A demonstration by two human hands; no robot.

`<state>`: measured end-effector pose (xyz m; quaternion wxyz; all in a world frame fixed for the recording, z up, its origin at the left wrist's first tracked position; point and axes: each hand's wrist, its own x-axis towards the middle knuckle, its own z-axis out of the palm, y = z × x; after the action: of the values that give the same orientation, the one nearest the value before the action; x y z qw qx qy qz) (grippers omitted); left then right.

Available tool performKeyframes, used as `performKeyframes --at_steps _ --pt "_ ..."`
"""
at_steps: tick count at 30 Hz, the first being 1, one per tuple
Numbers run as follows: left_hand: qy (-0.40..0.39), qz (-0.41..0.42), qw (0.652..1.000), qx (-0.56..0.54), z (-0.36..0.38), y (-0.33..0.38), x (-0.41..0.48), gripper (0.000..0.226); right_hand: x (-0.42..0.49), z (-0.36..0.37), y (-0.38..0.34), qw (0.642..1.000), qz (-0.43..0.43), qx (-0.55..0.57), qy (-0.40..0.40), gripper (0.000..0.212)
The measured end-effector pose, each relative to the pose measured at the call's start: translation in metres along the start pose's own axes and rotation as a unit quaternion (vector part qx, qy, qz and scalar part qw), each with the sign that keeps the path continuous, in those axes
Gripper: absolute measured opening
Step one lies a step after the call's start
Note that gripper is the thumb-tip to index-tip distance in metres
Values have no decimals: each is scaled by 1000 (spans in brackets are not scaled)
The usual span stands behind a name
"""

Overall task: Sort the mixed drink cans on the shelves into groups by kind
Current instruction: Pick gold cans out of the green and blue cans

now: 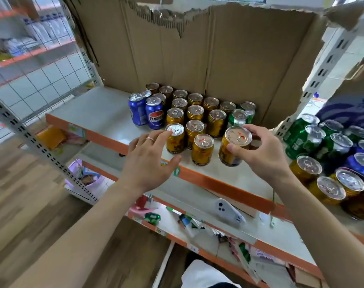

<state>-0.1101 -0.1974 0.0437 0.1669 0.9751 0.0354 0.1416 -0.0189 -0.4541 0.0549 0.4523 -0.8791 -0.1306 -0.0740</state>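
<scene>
On the grey shelf (98, 113) stand several gold cans in rows (195, 113), with blue Pepsi cans (154, 115) at their left and green cans (238, 119) at their right. My right hand (260, 150) is shut on a gold can (234, 145), held tilted just above the shelf's front right. Fingers apart, my left hand (149, 154) touches the top of the front-left gold can (175, 138) with its fingertips. A mixed cluster of green, blue and gold cans (330, 154) sits on the neighbouring shelf at the right.
A torn cardboard sheet (218, 48) backs the shelf. White slotted uprights (322, 65) frame it. The orange shelf edge (208, 179) runs along the front. A white phone (228, 212) and loose packets lie on the shelf below. Wood floor lies at the left.
</scene>
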Motion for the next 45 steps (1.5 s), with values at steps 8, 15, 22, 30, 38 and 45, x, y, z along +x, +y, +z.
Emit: performKeyframes --at_steps 8,15,22,30,38,45 --pt "-52 16 998 42 25 -12 48 71 41 24 20 998 4 -58 23 71" --pt "-114 15 989 89 55 -23 108 74 78 39 30 995 -1 -99 -27 70" --pt "-149 46 984 89 60 -37 137 81 102 60 32 990 14 -98 -98 69" --pt "-101 148 980 81 64 -57 136 72 112 78 39 992 63 -54 -98 30" --pt "-170 207 956 117 59 -73 160 78 104 83 21 985 104 -82 -108 18" --pt "-161 253 952 66 41 -87 169 69 86 87 -28 985 101 -132 -41 23"
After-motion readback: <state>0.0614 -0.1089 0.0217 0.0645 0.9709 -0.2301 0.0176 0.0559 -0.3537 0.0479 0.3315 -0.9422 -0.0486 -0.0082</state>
